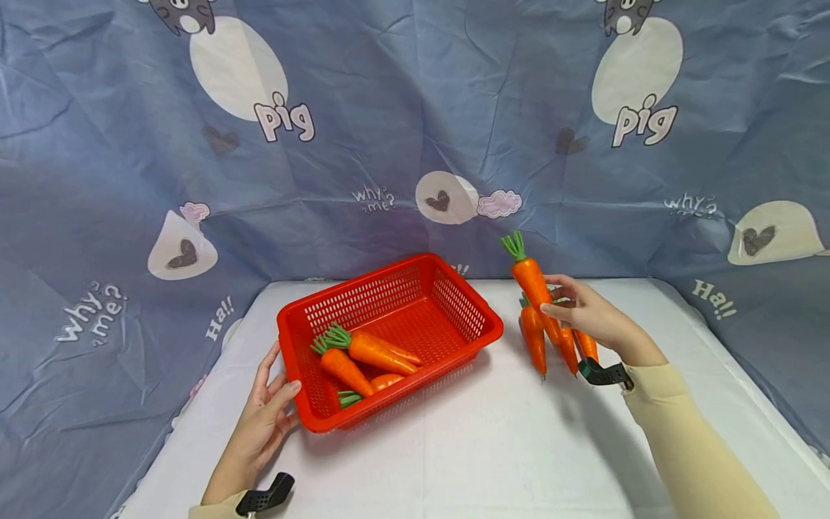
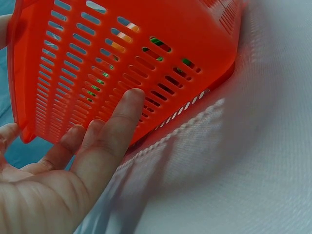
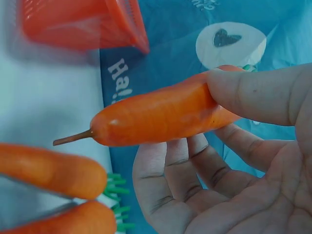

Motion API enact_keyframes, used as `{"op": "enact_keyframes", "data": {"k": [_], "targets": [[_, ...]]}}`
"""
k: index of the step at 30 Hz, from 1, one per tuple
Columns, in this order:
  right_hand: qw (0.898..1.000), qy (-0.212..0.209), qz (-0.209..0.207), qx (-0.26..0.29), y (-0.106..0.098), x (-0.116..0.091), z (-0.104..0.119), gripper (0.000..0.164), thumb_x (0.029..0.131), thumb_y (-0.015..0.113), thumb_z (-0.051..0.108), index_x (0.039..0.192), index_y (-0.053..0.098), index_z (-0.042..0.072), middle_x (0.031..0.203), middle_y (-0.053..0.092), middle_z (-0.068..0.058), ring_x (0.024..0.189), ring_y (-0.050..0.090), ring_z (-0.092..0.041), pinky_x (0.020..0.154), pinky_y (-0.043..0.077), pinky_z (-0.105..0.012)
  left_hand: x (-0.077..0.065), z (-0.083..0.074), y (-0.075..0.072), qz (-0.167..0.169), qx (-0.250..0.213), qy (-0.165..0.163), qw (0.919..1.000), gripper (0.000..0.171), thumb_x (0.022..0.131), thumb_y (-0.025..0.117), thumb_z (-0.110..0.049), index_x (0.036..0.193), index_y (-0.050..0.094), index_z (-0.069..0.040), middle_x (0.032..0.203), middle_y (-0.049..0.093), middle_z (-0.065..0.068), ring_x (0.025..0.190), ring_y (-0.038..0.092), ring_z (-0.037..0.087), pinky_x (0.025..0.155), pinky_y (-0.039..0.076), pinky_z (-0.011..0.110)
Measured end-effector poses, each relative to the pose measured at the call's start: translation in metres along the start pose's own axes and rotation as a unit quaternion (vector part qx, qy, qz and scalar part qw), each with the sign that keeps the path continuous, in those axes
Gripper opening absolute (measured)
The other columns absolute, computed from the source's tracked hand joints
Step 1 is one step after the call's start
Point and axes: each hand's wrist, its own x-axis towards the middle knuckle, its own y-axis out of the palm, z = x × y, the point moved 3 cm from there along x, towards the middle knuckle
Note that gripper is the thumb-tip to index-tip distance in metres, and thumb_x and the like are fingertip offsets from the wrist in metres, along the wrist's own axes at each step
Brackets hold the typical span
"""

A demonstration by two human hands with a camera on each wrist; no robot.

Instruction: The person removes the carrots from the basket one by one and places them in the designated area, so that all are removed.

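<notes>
A red perforated plastic basket (image 1: 428,324) stands angled on the table, with several orange carrots (image 1: 345,371) at its left end. My left hand (image 1: 262,418) holds that end, thumb over the rim and fingers against the outer wall, as the left wrist view confirms. On the right, my right hand (image 1: 593,313) pinches a carrot (image 1: 533,281) between thumb and fingers. Its green top points up and away. Below it, more carrots (image 1: 534,339) lie side by side on the table, partly hidden by the hand. The right wrist view shows the held carrot's thin brown root tip.
A white cloth covers the table (image 1: 493,447). Behind it hangs a blue-grey printed curtain (image 1: 363,144), which closes off the back and both sides. Black wrist camera mounts (image 1: 603,373) stick out from both wrists.
</notes>
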Motion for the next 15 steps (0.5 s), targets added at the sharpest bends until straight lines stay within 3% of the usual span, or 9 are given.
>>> {"op": "enact_keyframes", "data": {"k": [15], "targets": [[0.999, 0.028, -0.015, 0.012, -0.018, -0.014, -0.031, 0.069, 0.109, 0.062, 0.02, 0.165, 0.028, 0.0, 0.142, 0.051, -0.027, 0.112, 0.06, -0.019, 0.088, 0.057, -0.029, 0.0, -0.001, 0.001, -0.009, -0.001, -0.01, 0.9999, 0.082, 0.11, 0.057, -0.011, 0.17, 0.013, -0.045, 0.15, 0.055, -0.01, 0.124, 0.07, 0.011, 0.09, 0.066, 0.043]]}}
